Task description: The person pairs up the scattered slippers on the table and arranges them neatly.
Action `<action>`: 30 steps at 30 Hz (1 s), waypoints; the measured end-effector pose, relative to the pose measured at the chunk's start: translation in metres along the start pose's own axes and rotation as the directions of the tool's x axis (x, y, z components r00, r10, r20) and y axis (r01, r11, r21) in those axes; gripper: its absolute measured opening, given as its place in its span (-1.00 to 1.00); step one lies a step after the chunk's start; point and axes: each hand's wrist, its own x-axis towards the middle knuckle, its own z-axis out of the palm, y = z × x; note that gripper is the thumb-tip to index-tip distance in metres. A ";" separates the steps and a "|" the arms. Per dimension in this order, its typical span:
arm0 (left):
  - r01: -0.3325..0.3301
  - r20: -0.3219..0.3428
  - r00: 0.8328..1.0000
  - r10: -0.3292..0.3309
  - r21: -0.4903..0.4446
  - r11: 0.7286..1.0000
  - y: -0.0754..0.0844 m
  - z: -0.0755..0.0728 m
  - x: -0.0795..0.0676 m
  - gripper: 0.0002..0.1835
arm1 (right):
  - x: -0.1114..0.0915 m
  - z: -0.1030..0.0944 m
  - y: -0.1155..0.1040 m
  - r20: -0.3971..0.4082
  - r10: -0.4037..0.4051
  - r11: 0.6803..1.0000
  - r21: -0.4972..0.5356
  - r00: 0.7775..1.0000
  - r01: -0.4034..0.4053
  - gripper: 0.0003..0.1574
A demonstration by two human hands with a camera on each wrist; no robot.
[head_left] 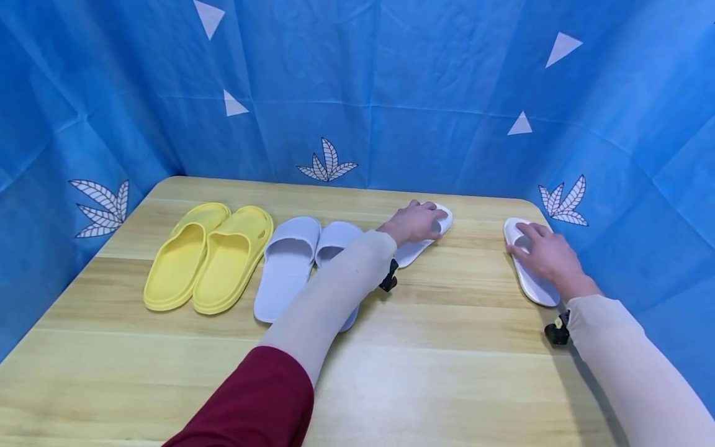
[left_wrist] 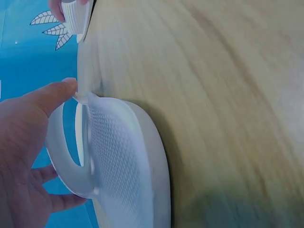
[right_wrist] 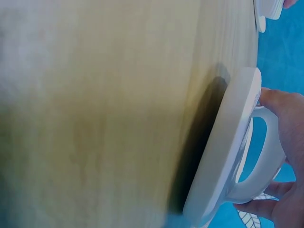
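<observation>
My left hand (head_left: 416,222) reaches across to the back of the table and grips a white slipper (head_left: 410,253) over its strap. In the left wrist view, the thumb is at one side of the strap (left_wrist: 73,178) and spread fingers are at the other. Over at the right, my right hand (head_left: 550,254) holds another white slipper (head_left: 539,290) the same way. The right wrist view shows its sole edge (right_wrist: 221,156) tilted, with a dark shadow along the tabletop beside it. Both toes point toward the back curtain.
A pair of yellow slippers (head_left: 174,273) lies on the left of the wooden table (head_left: 424,372). Beside it sits a pale lavender pair (head_left: 286,276), partly hidden under my left forearm. Blue curtain (head_left: 424,74) with white prints hangs around the back and sides.
</observation>
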 end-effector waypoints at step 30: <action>0.025 -0.055 0.998 -0.024 0.025 0.999 0.016 0.005 -0.023 -0.35 | -0.015 0.009 -0.018 -0.082 -0.089 0.992 -0.096 0.993 0.081 -0.11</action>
